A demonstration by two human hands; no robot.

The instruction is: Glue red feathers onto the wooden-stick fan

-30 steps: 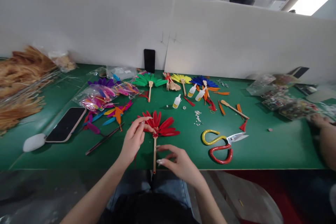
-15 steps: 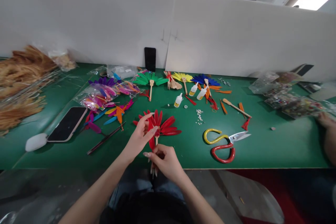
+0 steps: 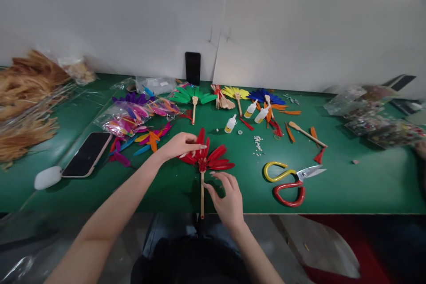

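Observation:
A red feather fan (image 3: 218,157) with a pale wooden stick handle (image 3: 203,193) lies in front of me, the stick's end reaching the table's front edge. My left hand (image 3: 183,145) is over the fan's upper left feathers, its fingers closed on them; the exact pinch is partly hidden. To the right of the handle is my right hand (image 3: 229,195), its thumb and fingers apart, with the thumb tip close to the stick. Whether that thumb touches the stick, I cannot tell.
Green (image 3: 195,97), yellow (image 3: 237,94) and blue feather fans (image 3: 266,96) lie at the back. Small glue bottles (image 3: 230,124), white beads (image 3: 258,144) and scissors (image 3: 289,182) are to the right. Left are a phone (image 3: 87,154), bagged feathers (image 3: 126,120) and raffia-like fibres (image 3: 29,80).
My right hand has let go of the stick and opened, moving right. The stick now shows fully. My left hand has shifted up and left over the red feathers. The camera view has tilted down slightly.

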